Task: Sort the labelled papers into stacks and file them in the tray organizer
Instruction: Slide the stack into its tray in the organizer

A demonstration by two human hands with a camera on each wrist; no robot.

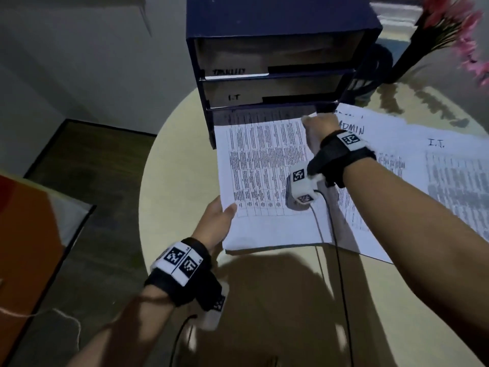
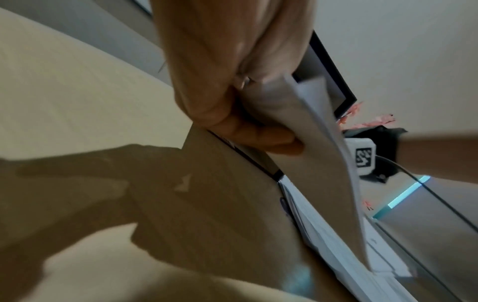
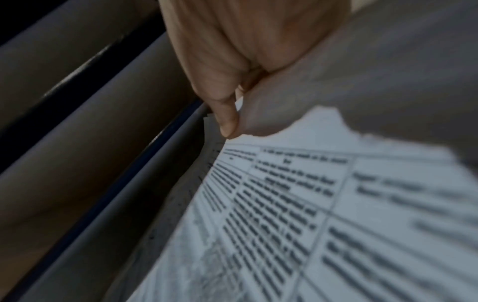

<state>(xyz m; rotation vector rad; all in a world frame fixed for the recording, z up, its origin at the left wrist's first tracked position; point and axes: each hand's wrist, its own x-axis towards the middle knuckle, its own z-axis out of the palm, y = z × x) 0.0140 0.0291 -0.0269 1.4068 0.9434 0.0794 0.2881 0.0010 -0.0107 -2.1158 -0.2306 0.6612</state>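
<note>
A stack of printed papers (image 1: pixel 264 181) lies half inside the bottom slot of the dark blue tray organizer (image 1: pixel 277 30). My left hand (image 1: pixel 218 221) pinches its near left corner, thumb on top; in the left wrist view the left hand (image 2: pixel 232 102) has fingers under the papers (image 2: pixel 297 143). My right hand (image 1: pixel 317 128) grips the stack's far right edge at the slot mouth; in the right wrist view the right hand (image 3: pixel 232 81) has its thumb on the papers (image 3: pixel 310 204). The middle slot is labelled I.T (image 1: pixel 234 97). The top slot's label is blurred.
Two more paper stacks lie on the round table (image 1: pixel 180 168) to the right, one marked ADMIN (image 1: pixel 353 127), one marked I.T. (image 1: pixel 436 143). A dark vase with pink flowers (image 1: pixel 455 30) stands at the back right. Wrist camera cables (image 1: pixel 336 247) trail over the table.
</note>
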